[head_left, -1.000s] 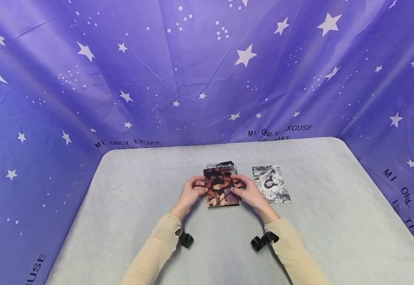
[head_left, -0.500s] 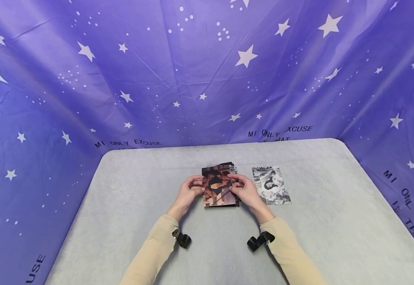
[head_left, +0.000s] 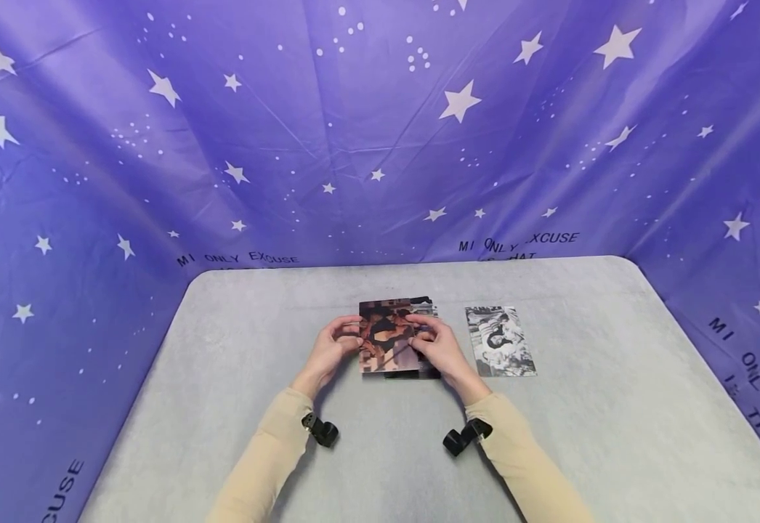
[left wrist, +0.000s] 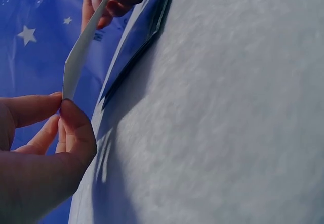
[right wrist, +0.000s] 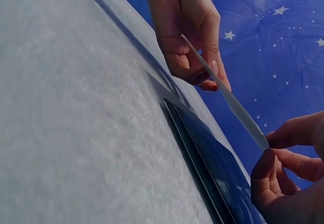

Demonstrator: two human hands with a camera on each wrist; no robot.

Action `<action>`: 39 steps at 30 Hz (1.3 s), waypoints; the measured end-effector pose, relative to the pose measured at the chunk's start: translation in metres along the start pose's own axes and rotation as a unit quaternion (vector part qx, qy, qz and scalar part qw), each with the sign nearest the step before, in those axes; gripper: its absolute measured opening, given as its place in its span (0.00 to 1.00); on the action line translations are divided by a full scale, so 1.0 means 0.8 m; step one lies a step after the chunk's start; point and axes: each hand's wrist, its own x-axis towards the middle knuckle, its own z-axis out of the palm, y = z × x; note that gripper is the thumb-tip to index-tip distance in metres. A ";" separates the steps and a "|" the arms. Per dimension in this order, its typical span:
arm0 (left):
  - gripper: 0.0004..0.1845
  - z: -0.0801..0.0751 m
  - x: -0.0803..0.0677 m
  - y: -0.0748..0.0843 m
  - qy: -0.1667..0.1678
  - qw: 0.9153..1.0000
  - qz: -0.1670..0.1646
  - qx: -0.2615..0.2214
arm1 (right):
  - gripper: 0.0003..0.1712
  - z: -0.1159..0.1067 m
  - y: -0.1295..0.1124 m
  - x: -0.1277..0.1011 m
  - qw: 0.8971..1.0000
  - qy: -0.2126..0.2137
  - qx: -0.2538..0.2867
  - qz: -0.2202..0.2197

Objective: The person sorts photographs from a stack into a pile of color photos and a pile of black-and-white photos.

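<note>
The left hand [head_left: 329, 347] and right hand [head_left: 437, 346] pinch opposite side edges of a brown-toned photo print [head_left: 387, 336], thumb and fingertips closed on it, so the print spans the gap between them. Its long axis runs away from the person, picture side up. In the wrist views it is lifted clear of the stack of prints [right wrist: 212, 168] lying just beneath. A black-and-white print [head_left: 500, 340] lies flat on the grey table [head_left: 236, 341], just outside the right hand.
</note>
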 end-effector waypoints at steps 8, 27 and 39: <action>0.27 -0.019 0.003 0.008 -0.011 1.000 -0.017 -0.018 | 0.26 0.009 0.012 0.016 1.000 -0.010 -0.007 -0.007; 0.26 -0.058 -0.006 0.007 -0.005 0.999 0.004 -0.038 | 0.25 0.041 0.029 0.034 1.000 -0.022 -0.013 -0.009; 0.27 -0.088 -0.013 0.013 -0.004 1.000 -0.003 -0.028 | 0.24 0.069 0.033 0.040 0.999 -0.036 0.001 -0.019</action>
